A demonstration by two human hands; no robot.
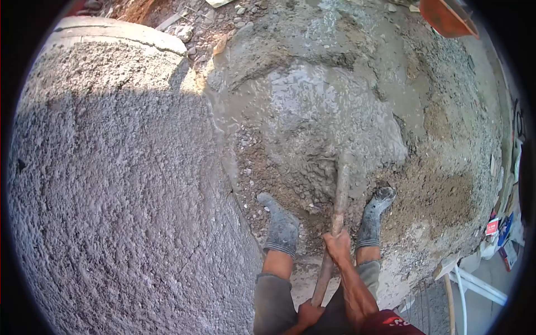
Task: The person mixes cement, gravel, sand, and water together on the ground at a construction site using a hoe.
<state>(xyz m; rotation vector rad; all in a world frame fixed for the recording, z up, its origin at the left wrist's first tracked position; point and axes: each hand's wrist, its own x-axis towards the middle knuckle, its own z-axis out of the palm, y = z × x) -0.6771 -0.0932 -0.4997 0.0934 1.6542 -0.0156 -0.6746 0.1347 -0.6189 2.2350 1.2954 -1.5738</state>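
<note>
A long wooden handle runs from between my legs up into a heap of wet grey mortar. My right hand is wrapped round the handle at mid-length, in front of my boots. Lower down, near the handle's bottom end, my left hand is closed round it too. The tool's head is hidden in the mortar. My mortar-covered boots stand on either side of the handle.
Rough grey concrete covers the left side. An orange container is at the top right. White pipes and colourful packets lie at the lower right. Rubble lies at the top.
</note>
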